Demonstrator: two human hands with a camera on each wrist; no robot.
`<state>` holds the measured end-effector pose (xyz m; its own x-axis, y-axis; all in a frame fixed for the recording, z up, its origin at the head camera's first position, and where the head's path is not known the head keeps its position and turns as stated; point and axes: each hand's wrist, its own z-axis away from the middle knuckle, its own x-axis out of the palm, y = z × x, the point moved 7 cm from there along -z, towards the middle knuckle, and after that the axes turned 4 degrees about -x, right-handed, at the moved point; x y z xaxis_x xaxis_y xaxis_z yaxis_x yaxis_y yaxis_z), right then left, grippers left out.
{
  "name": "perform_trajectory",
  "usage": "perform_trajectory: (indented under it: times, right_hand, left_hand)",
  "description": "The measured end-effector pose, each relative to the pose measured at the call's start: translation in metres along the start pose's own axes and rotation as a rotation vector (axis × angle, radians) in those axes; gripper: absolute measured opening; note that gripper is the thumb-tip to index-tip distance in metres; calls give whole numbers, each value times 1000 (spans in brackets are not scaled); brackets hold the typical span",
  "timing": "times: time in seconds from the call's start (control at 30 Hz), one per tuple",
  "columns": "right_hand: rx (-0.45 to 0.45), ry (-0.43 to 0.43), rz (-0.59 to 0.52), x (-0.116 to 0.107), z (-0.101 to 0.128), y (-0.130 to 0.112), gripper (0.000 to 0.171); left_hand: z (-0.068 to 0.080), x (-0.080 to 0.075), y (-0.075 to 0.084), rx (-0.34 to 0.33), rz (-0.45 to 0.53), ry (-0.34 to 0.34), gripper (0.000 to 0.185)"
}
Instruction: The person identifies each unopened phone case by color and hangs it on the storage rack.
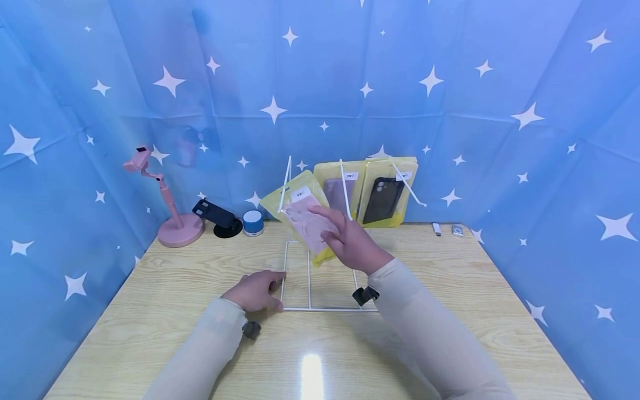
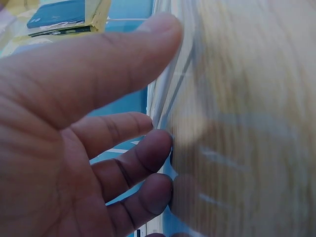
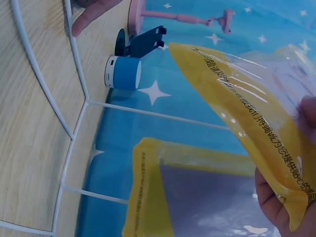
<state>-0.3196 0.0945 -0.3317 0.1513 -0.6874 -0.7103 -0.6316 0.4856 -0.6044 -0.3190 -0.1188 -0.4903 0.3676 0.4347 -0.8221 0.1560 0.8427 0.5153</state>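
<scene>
A white wire rack [image 1: 325, 309] stands on the wooden table [image 1: 450, 289], its wires [image 3: 74, 133] close in the right wrist view. My left hand [image 1: 257, 290] grips the rack's base wire [image 2: 160, 94] at the front left corner, thumb over it. My right hand [image 1: 350, 241] pinches a yellow packet with a pink phone case [image 1: 302, 214], tilted, by the rack's left hook; the packet's edge [image 3: 237, 94] fills the right wrist view. Two more yellow packets hang behind, one with a purplish case [image 1: 340, 189] and one with a black case [image 1: 385, 194].
At the back left stand a pink phone stand [image 1: 172, 222], a black holder [image 1: 220, 216] and a small blue speaker [image 1: 253, 222]. Two small items [image 1: 436, 228] lie at the back right. Blue starred cloth [image 1: 550, 139] walls in the table.
</scene>
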Motion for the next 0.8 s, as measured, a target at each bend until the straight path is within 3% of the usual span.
perform_trajectory:
  times: [0.23, 0.5, 0.8]
  right_hand:
    - [-34, 32, -22, 2, -12, 8, 62]
    - [-43, 27, -136, 8, -29, 17, 61]
    - [-97, 41, -126, 9, -44, 22, 58]
  left_hand:
    - [0, 0, 2, 13, -17, -2, 79]
    - [1, 1, 3, 10, -28, -4, 79]
    - [-2, 2, 1, 7, -31, -2, 81]
